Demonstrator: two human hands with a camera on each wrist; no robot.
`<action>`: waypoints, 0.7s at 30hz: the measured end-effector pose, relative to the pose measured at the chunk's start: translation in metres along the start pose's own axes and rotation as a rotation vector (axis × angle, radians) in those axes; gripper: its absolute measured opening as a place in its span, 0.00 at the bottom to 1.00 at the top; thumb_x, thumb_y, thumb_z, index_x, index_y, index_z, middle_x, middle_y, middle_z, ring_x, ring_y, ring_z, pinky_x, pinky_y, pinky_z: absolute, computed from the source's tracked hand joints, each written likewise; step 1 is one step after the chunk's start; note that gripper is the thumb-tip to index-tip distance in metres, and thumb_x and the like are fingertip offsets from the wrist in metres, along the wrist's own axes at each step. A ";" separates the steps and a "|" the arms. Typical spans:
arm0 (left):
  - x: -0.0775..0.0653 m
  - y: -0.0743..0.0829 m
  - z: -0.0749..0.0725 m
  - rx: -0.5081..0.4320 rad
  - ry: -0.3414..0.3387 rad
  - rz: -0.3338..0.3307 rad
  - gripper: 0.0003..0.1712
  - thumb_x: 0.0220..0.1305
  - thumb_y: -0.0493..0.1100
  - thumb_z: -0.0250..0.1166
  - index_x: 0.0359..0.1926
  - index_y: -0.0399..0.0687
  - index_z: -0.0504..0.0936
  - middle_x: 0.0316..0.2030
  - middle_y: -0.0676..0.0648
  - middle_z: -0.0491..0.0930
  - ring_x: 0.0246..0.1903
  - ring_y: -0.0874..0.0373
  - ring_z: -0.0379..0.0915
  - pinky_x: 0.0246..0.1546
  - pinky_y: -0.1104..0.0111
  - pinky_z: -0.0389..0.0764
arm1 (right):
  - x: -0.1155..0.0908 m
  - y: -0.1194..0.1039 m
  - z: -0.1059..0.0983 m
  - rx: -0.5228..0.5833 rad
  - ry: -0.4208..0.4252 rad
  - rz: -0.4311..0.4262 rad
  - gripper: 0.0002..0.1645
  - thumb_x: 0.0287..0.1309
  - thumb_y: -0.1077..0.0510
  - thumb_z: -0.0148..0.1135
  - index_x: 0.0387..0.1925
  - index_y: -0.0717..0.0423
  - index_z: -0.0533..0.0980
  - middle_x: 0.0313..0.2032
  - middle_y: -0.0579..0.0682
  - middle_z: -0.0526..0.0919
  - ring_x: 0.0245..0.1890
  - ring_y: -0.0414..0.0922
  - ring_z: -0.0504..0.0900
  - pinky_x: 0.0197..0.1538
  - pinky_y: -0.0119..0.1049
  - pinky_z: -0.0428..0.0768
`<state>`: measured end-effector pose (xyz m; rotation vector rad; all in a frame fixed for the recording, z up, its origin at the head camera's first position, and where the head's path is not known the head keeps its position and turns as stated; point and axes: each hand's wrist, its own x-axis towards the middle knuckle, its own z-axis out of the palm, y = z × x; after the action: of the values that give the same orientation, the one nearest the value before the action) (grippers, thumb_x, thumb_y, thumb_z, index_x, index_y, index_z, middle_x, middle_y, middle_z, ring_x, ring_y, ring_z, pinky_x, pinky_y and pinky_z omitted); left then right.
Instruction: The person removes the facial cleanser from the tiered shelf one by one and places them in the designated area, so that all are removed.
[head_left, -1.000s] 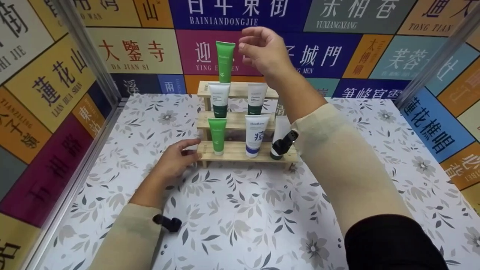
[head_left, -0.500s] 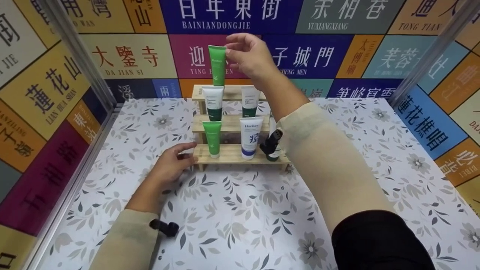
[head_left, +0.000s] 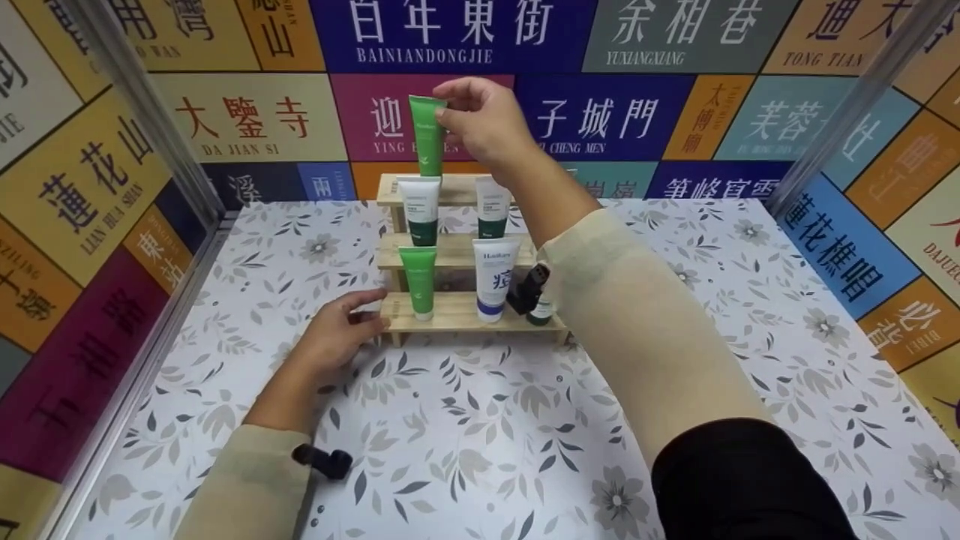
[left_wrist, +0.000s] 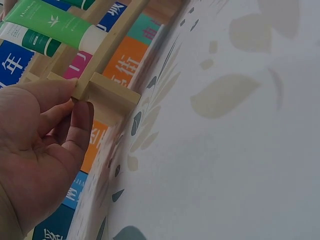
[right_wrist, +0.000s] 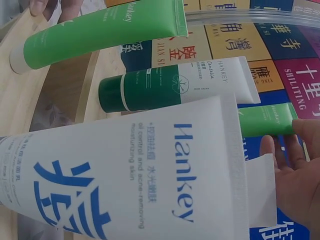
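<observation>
In the head view my right hand (head_left: 491,124) pinches the upper edge of a green squeeze tube (head_left: 428,142), upright at the top tier of a wooden three-step display stand (head_left: 454,257). A front tube hides its lower end. My left hand (head_left: 330,334) grips the left end of the bottom step; in the left wrist view the thumb lies on top and fingers (left_wrist: 80,127) curl beneath. Two white-and-dark-green tubes (head_left: 420,210) stand on the middle tier. Below are another green tube (head_left: 418,283) and a white tube with blue print (head_left: 493,277).
A further tube (head_left: 538,313) at the bottom step's right end is mostly hidden by the right wrist camera (head_left: 529,289). Printed panels (head_left: 600,112) stand behind and at both sides. A floral cloth (head_left: 450,435) covers the table.
My right hand has moved left to the upper green tube and taken hold of its top edge. The left hand keeps its grip on the stand. The head view has shifted slightly.
</observation>
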<state>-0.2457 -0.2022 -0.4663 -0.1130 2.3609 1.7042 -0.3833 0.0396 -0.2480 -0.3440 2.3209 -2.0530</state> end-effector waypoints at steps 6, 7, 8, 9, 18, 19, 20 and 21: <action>0.000 0.000 0.000 0.007 0.002 -0.008 0.33 0.73 0.43 0.69 0.76 0.58 0.75 0.68 0.43 0.79 0.67 0.49 0.76 0.58 0.63 0.82 | 0.003 -0.001 0.003 -0.038 0.014 0.052 0.17 0.71 0.66 0.66 0.57 0.49 0.82 0.54 0.49 0.85 0.52 0.45 0.84 0.55 0.37 0.87; 0.000 0.000 0.000 0.003 0.000 -0.009 0.33 0.73 0.43 0.69 0.76 0.58 0.75 0.68 0.43 0.79 0.67 0.49 0.77 0.58 0.63 0.82 | 0.003 -0.002 0.003 -0.048 0.018 0.062 0.17 0.71 0.67 0.66 0.57 0.49 0.82 0.54 0.49 0.85 0.52 0.45 0.84 0.55 0.37 0.87; 0.000 0.000 0.000 -0.002 0.000 -0.008 0.33 0.73 0.43 0.69 0.76 0.58 0.75 0.68 0.43 0.80 0.67 0.49 0.77 0.58 0.63 0.83 | 0.002 -0.003 0.003 -0.058 0.021 0.068 0.18 0.71 0.67 0.66 0.57 0.49 0.82 0.54 0.49 0.85 0.53 0.45 0.84 0.55 0.37 0.87; 0.000 -0.001 0.000 -0.006 -0.003 -0.005 0.33 0.73 0.42 0.70 0.76 0.58 0.75 0.68 0.42 0.80 0.67 0.49 0.77 0.58 0.63 0.83 | 0.002 -0.004 0.004 -0.068 0.023 0.072 0.18 0.70 0.67 0.66 0.57 0.48 0.82 0.54 0.49 0.85 0.53 0.45 0.84 0.55 0.36 0.87; 0.002 -0.001 -0.001 -0.003 -0.004 0.004 0.33 0.72 0.43 0.70 0.76 0.59 0.75 0.66 0.43 0.81 0.66 0.49 0.79 0.56 0.62 0.84 | -0.002 -0.010 -0.006 -0.047 0.035 0.015 0.17 0.70 0.69 0.66 0.56 0.52 0.81 0.51 0.51 0.85 0.50 0.46 0.84 0.57 0.39 0.88; 0.002 -0.001 -0.001 -0.006 -0.005 0.002 0.33 0.72 0.43 0.70 0.76 0.59 0.75 0.67 0.43 0.81 0.66 0.49 0.79 0.56 0.62 0.84 | -0.003 -0.011 -0.010 -0.041 0.039 0.006 0.17 0.70 0.69 0.66 0.56 0.52 0.81 0.51 0.51 0.84 0.50 0.47 0.85 0.56 0.39 0.88; 0.001 -0.001 -0.002 -0.004 -0.009 0.004 0.33 0.73 0.43 0.69 0.76 0.59 0.75 0.67 0.42 0.81 0.66 0.49 0.79 0.57 0.62 0.84 | -0.004 -0.012 -0.014 -0.035 0.044 -0.003 0.17 0.70 0.69 0.66 0.56 0.52 0.81 0.51 0.51 0.84 0.49 0.47 0.85 0.55 0.39 0.88; 0.001 -0.001 -0.002 -0.008 -0.011 0.004 0.33 0.73 0.43 0.69 0.76 0.58 0.74 0.68 0.42 0.80 0.66 0.48 0.79 0.57 0.62 0.84 | -0.005 -0.013 -0.018 -0.032 0.049 -0.008 0.17 0.70 0.69 0.66 0.56 0.52 0.81 0.51 0.51 0.84 0.49 0.47 0.85 0.54 0.38 0.88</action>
<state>-0.2470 -0.2042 -0.4667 -0.0997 2.3480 1.7114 -0.3797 0.0567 -0.2329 -0.3079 2.3864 -2.0534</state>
